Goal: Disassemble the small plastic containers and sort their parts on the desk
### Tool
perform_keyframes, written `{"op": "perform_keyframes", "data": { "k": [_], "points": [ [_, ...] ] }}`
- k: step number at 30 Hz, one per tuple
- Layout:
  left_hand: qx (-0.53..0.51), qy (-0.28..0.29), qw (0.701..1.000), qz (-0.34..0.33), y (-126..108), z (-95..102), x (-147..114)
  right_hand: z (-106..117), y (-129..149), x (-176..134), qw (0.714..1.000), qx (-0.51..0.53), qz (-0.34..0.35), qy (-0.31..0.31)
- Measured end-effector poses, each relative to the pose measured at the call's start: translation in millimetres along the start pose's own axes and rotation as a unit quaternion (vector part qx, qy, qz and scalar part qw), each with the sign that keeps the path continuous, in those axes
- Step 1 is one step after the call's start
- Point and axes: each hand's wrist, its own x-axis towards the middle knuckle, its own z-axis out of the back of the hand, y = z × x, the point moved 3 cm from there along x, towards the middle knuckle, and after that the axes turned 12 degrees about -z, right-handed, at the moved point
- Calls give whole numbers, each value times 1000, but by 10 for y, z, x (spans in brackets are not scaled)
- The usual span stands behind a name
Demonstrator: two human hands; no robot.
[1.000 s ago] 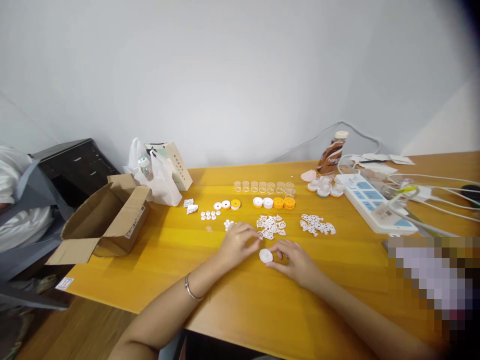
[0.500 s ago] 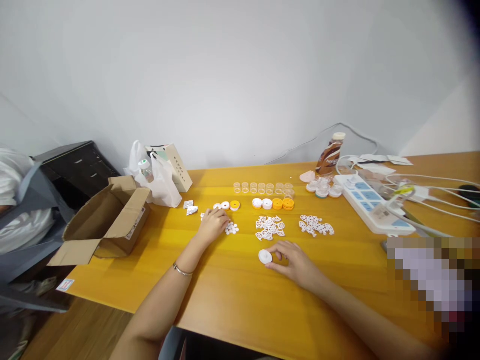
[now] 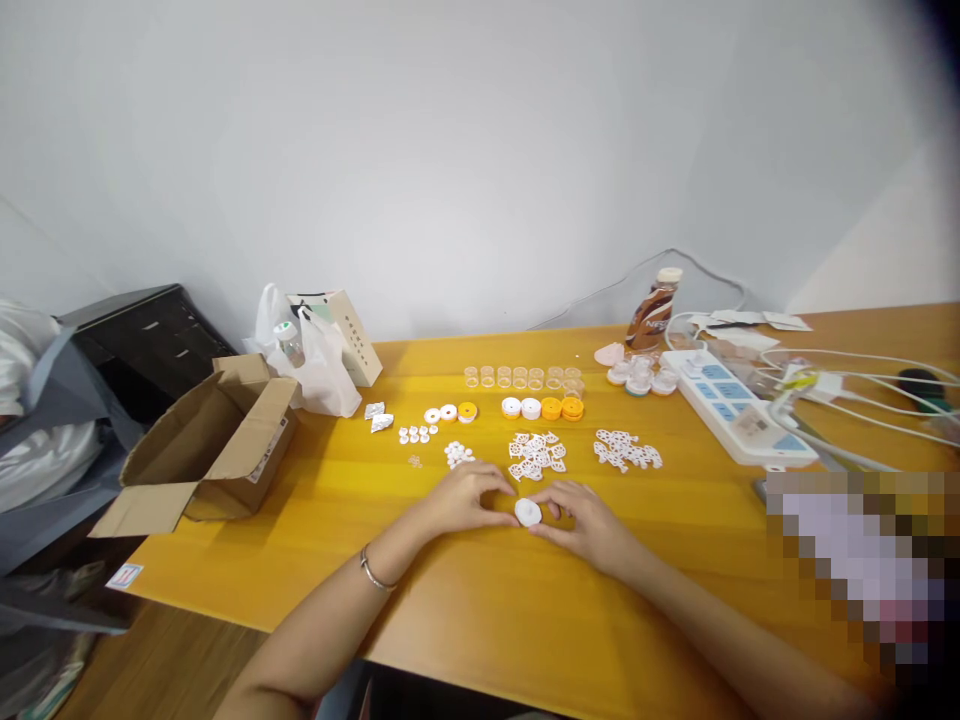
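My right hand (image 3: 581, 522) pinches a small white round plastic cap (image 3: 528, 512) by its right edge, just above the table. From the other side, my left hand (image 3: 472, 498) has its thumb and index finger at the cap's left edge, closed in on it. Whether a small part is also between the left fingers is too small to make out. Beyond the hands lie a heap of white openwork pieces (image 3: 537, 456) and, left of it, small white discs (image 3: 458, 454). Small white knobs (image 3: 417, 434) stand in rows further left.
Behind are clear plastic rings (image 3: 520, 378), white caps (image 3: 521, 408) and orange caps (image 3: 562, 408). More white openwork pieces (image 3: 628, 450) lie right. A power strip (image 3: 739, 408) with cables and a bottle (image 3: 655, 310) stand right; a cardboard box (image 3: 210, 440) and plastic bag (image 3: 327, 375) left.
My left hand has moved right and toward me, from the small white pieces to the cap. The knobs it covered now show. My right hand still holds the cap in about the same place.
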Motion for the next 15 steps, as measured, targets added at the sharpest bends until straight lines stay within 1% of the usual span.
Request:
{"op": "perform_keyframes", "data": {
  "k": [2, 4, 11, 13, 15],
  "points": [
    [-26, -2, 1000, 4, -43, -69, 24, 5, 4, 1, 1000, 0, 3, 1],
    [-27, -9, 1000, 9, -51, -100, 31, 8, 3, 2, 1000, 1, 4, 0],
    [-23, -36, 999, 4, -60, -122, 33, -3, -8, 1, 1000, 4, 10, -10],
    [-14, -45, 999, 1, -65, -142, 44, -14, -20, 3, 1000, 6, 14, -15],
    [15, -39, 999, -14, -77, -171, 59, -25, -40, 7, 1000, 12, 18, -21]
  ]
}}
